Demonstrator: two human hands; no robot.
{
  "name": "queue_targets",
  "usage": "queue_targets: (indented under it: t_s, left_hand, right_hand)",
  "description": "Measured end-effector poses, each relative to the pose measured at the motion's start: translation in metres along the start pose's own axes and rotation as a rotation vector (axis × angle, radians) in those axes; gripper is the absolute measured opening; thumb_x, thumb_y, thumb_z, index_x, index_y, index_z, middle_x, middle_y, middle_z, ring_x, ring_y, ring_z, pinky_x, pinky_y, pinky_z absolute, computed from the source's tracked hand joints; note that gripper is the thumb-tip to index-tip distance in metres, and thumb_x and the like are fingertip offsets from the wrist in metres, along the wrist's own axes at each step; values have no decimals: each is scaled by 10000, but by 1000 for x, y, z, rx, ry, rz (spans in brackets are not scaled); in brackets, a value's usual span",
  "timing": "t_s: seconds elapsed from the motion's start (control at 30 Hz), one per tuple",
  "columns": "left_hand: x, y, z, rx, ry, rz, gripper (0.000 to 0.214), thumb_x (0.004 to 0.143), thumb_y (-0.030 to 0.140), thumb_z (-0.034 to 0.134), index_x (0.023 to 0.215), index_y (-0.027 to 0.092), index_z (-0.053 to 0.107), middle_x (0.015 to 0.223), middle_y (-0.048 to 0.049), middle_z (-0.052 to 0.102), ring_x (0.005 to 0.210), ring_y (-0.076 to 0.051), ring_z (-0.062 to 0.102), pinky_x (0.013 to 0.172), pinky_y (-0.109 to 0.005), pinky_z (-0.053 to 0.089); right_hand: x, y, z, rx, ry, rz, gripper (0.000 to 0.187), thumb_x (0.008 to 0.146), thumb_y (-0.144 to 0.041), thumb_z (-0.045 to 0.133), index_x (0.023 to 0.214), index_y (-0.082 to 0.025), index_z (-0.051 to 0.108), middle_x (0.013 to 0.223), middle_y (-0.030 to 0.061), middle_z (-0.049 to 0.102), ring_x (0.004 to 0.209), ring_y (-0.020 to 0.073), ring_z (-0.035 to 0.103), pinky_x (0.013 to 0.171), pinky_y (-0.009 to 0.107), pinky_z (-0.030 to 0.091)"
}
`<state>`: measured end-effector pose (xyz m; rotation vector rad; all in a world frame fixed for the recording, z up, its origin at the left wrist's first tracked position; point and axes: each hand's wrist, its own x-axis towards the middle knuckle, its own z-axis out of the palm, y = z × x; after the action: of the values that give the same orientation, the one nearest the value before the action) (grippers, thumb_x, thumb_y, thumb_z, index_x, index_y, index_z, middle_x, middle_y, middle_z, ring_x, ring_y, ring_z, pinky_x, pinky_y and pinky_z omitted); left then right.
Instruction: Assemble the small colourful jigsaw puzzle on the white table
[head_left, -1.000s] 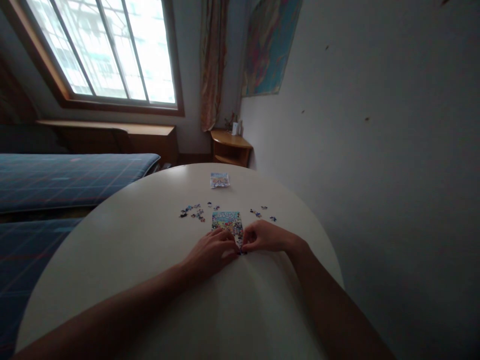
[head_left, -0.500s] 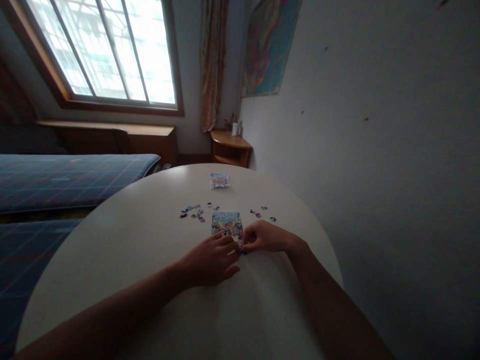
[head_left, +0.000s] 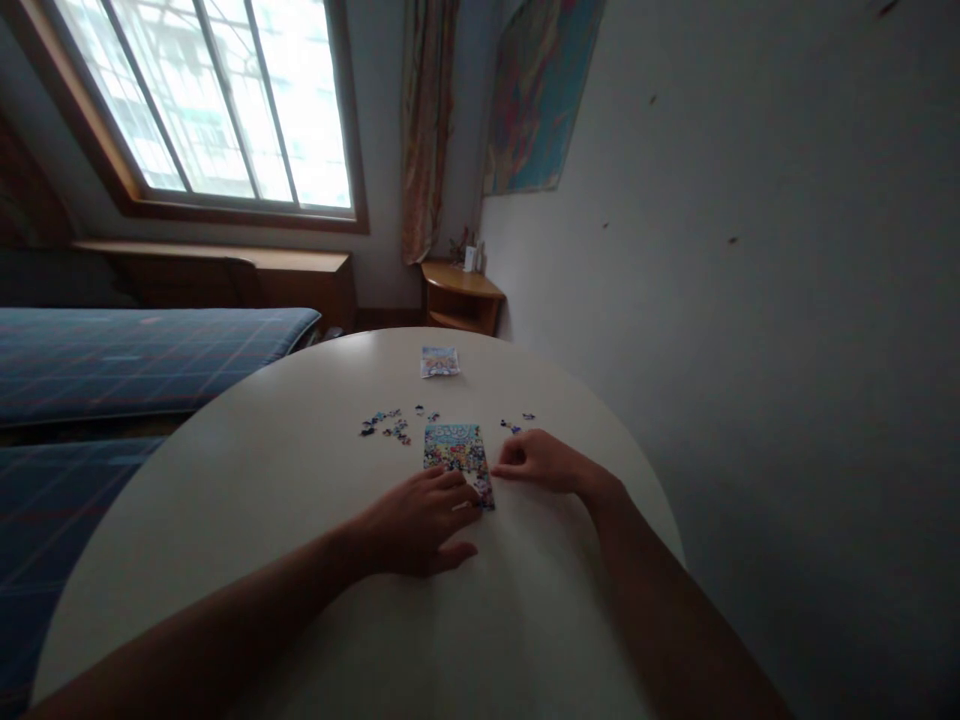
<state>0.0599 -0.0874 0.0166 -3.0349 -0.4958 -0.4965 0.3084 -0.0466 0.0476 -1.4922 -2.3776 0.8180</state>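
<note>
A small, partly assembled jigsaw puzzle (head_left: 454, 436) with a busy, colourful picture lies flat on the round white table (head_left: 300, 500). My left hand (head_left: 424, 520) rests over its lower left part, fingers stretched out and thumb apart, covering some of the picture. Just off the puzzle's right edge, my right hand (head_left: 544, 462) has its fingers curled and thumb drawn in. Whether anything tiny is between those fingertips is too small to tell. Loose puzzle pieces (head_left: 397, 430) are scattered to the upper left, and a few more pieces (head_left: 510, 426) lie beyond my right hand.
Toward the table's far edge lies a small printed packet or card (head_left: 439, 362). A mattress with a plaid cover (head_left: 150, 360) is on the left. A corner shelf (head_left: 461, 280) stands behind the table, and a bare wall (head_left: 750, 350) rises on the right.
My right hand has moved up and right from the puzzle's lower right corner, where pieces now show uncovered. The left hand stays nearly in place, its thumb slightly lower.
</note>
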Motion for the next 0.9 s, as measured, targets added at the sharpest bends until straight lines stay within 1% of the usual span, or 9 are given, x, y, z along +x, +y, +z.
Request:
queue_targets:
  t_s: [0.1, 0.17, 0.23, 0.3, 0.4, 0.53, 0.63, 0.77, 0.9]
  left_hand:
    - [-1, -1, 0, 6, -2, 9, 324, 951, 417, 542, 1146, 174, 630, 1185, -106, 666, 1073, -269, 584, 986, -436, 431]
    - [-1, -2, 0, 12, -5, 13, 322, 963, 418, 529, 1143, 172, 631, 1189, -102, 666, 1071, -267, 586, 999, -439, 424]
    - [-1, -2, 0, 15, 1, 18, 313, 976, 407, 517, 1153, 174, 628, 1190, -98, 666, 1068, -261, 589, 1011, -439, 416]
    - [-1, -3, 1, 13, 8, 19, 297, 984, 394, 508, 1153, 182, 628, 1181, -97, 668, 1064, -252, 592, 1018, -435, 412]
    - [0, -3, 1, 8, 1, 16, 288, 990, 390, 499, 1150, 187, 625, 1184, -100, 665, 1063, -246, 594, 1024, -432, 408]
    - [0, -2, -1, -12, -11, 9, 282, 989, 388, 503, 1161, 194, 614, 1200, -96, 661, 1083, -246, 591, 1012, -422, 421]
    - [0, -3, -3, -38, -1, 2, 278, 988, 381, 504, 1169, 197, 607, 1209, -90, 660, 1088, -243, 591, 987, -409, 444]
    - [-2, -9, -5, -43, 85, -76, 241, 996, 332, 475, 1131, 193, 618, 1158, -86, 673, 1068, -224, 600, 950, -383, 468]
    - [-8, -27, -8, -53, 169, -185, 197, 990, 280, 466, 1002, 204, 647, 1034, -63, 694, 986, -196, 616, 888, -355, 493]
  right_hand:
    - [7, 14, -2, -143, 254, 66, 200, 858, -317, 638, 891, -152, 748, 824, 63, 708, 723, 161, 597, 695, 274, 421]
    - [13, 22, -1, -193, 356, 114, 199, 866, -271, 626, 972, -150, 743, 969, 98, 719, 849, 189, 624, 798, 294, 445]
    - [18, 28, 4, -245, 407, 127, 236, 872, -271, 626, 1048, -159, 734, 1083, 115, 704, 984, 217, 617, 909, 319, 437]
    - [21, 32, 9, -287, 432, 134, 274, 880, -286, 617, 1105, -172, 723, 1164, 120, 683, 1080, 239, 590, 976, 345, 419]
    - [24, 36, 13, -303, 425, 145, 302, 887, -301, 606, 1145, -186, 712, 1198, 115, 673, 1124, 248, 573, 1007, 362, 411]
    - [23, 47, 9, -252, 449, 154, 315, 894, -303, 592, 1166, -188, 699, 1223, 112, 667, 1138, 246, 578, 1012, 370, 418]
    - [21, 55, 3, -205, 500, 212, 307, 896, -274, 573, 1154, -165, 698, 1222, 125, 671, 1129, 254, 588, 1003, 374, 430]
    - [21, 62, 0, -201, 538, 275, 297, 903, -237, 529, 1125, -156, 708, 1202, 123, 683, 1068, 249, 616, 992, 372, 441]
    - [22, 66, 1, -194, 552, 291, 295, 903, -239, 518, 1118, -176, 709, 1182, 109, 692, 1073, 244, 616, 980, 364, 448]
